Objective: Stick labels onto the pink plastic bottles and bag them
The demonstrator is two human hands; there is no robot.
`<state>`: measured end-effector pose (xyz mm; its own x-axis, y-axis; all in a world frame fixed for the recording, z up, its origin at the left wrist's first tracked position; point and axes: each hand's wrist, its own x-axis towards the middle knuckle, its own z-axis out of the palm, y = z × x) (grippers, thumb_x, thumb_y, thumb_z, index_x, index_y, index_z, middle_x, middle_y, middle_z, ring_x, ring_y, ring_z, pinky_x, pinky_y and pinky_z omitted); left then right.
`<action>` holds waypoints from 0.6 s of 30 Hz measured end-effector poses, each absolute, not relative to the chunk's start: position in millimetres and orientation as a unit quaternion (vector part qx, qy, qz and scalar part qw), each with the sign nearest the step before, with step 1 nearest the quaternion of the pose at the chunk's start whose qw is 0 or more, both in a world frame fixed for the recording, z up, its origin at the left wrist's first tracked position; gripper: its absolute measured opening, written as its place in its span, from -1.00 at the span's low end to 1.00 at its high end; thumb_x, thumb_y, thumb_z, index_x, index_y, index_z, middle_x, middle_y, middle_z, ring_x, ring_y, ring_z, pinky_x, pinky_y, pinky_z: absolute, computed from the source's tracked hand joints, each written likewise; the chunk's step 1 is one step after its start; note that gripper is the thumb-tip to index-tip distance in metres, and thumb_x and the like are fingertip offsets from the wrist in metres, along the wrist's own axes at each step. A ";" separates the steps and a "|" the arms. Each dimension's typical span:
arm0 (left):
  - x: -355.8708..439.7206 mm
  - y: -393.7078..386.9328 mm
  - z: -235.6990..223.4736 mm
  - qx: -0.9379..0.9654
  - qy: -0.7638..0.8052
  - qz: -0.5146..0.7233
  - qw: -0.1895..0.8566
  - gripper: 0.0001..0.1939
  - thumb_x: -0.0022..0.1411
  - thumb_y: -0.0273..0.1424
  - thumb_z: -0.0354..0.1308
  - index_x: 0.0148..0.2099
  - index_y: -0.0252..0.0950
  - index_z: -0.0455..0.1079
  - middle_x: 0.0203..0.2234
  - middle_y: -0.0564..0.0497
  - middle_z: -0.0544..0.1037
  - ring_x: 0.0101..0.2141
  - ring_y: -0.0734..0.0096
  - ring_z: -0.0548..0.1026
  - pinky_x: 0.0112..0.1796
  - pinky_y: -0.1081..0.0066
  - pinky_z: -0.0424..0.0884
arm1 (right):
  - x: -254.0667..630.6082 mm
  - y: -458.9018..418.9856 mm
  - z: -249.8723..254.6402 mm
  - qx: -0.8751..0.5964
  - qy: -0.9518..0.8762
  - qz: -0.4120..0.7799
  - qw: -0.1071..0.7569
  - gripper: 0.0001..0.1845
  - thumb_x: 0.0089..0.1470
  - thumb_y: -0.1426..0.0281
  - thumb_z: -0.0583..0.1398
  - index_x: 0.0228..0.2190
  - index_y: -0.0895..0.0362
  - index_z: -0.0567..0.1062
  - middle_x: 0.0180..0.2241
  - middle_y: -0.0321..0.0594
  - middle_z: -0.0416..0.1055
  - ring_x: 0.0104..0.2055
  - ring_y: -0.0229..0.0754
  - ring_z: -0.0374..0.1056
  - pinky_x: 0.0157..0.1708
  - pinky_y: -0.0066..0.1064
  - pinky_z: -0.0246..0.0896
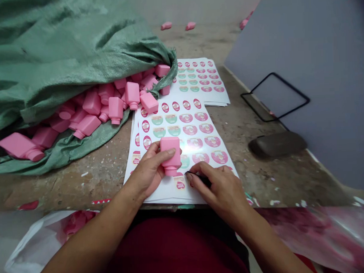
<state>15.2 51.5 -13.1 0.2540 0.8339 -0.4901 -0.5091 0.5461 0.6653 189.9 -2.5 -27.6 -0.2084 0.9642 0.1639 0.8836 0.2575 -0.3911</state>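
- Pink plastic bottle lies on the near label sheet, flat face up and neck toward you, gripped firmly by your left hand.
- Your right hand is closed in a pinch on a dark slim object just beside the bottle; it is too hidden to identify.
- No label shows on the bottle's visible face, so nothing shows as done there. The near sheet's visible rows look full, though your hands hide its lower part.
- Counted: one bottle in hand; roughly sixteen loose pink bottles spilling from one green woven sack; two stacks of sheets, the farther stack beyond the pile; three pink pieces on the floor beyond.
- The worn bench also carries one dark stone. Beside it stand one grey board and one black wire frame. One white plastic bag sits below the bench edge.
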 end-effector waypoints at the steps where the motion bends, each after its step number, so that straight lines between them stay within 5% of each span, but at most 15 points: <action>1: 14.9 51.7 -12.7 0.186 0.428 0.435 0.770 -0.63 0.04 -0.47 0.34 -0.08 -0.30 0.40 -0.21 -0.05 0.52 -0.10 0.27 0.49 0.01 0.22 0.39 | 190.3 -2.9 -27.9 -0.601 -0.772 0.089 0.187 -0.82 0.22 0.29 0.13 -0.38 0.06 0.49 -0.53 -0.35 0.52 -0.58 -0.21 0.18 -0.40 -0.37 -0.06; 9: 15.3 50.9 -15.8 0.181 0.416 0.448 0.771 -0.66 0.06 -0.48 0.32 -0.08 -0.33 0.39 -0.24 -0.06 0.53 -0.13 0.27 0.50 -0.02 0.25 0.39 | 183.3 0.7 -27.5 -0.581 -0.795 0.019 0.170 -0.78 0.23 0.31 0.12 -0.42 0.08 0.47 -0.52 -0.31 0.53 -0.60 -0.21 0.03 -0.39 -0.34 -0.12; 18: 14.6 50.4 -16.6 0.180 0.414 0.445 0.774 -0.65 0.04 -0.48 0.34 -0.10 -0.33 0.39 -0.21 -0.10 0.54 -0.08 0.20 0.51 0.00 0.21 0.38 | 190.8 1.4 -25.7 -0.612 -0.766 0.111 0.161 -0.80 0.21 0.24 0.12 -0.38 0.03 0.49 -0.52 -0.33 0.53 -0.54 -0.18 0.22 -0.40 -0.36 -0.04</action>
<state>14.6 50.4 -16.6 0.2621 0.8370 -0.4804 -0.5399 0.5398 0.6459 190.8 1.4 -25.7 -0.1988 0.9737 0.1114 0.9022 0.2262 -0.3673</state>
